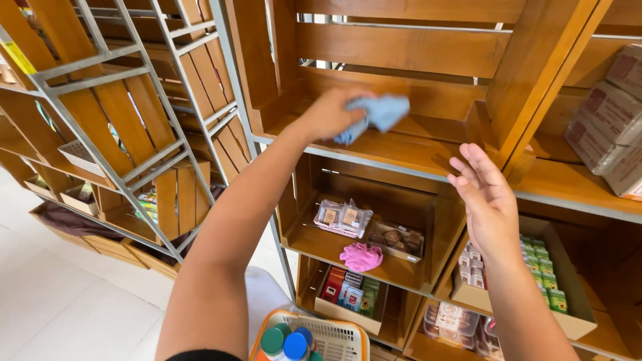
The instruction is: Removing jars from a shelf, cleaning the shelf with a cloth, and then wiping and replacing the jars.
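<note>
Left hand [329, 113] is closed around a bunched light blue cloth [378, 115], pressing it down onto the floor board of the upper wooden crate shelf [401, 148]; cloth sticks out past the fingers toward the right, so contact with the wood is through the cloth, not the palm. Arm comes in from low left, reaching up and forward, which fits a flat wiping contact on the board. That crate compartment holds nothing else I can see, so the cloth has free run of the board. Right hand [487, 200] is empty, fingers spread and relaxed, palm turned inward, hovering just in front of the shelf's front edge near the slanted wooden divider [528, 80]; not touching anything that I can tell, looks like it's kept out of the way for balance. One compartment down: a pink cloth [361, 257] lies crumpled at the front edge, next to clear packets [342, 218] and a small tray of dark items [396, 241]. Lower still, a cardboard tray of small coloured boxes [350, 293]. Right side, a cardboard box of green and white packets [543, 266], and wrapped bundles [612, 120] stacked on the upper right shelf. Bottom centre, an orange-rimmed basket [334, 337] with blue and green bottle caps [286, 342], sitting low and close to the body. Grey metal frame [100, 160] with more crates off to the left.
</note>
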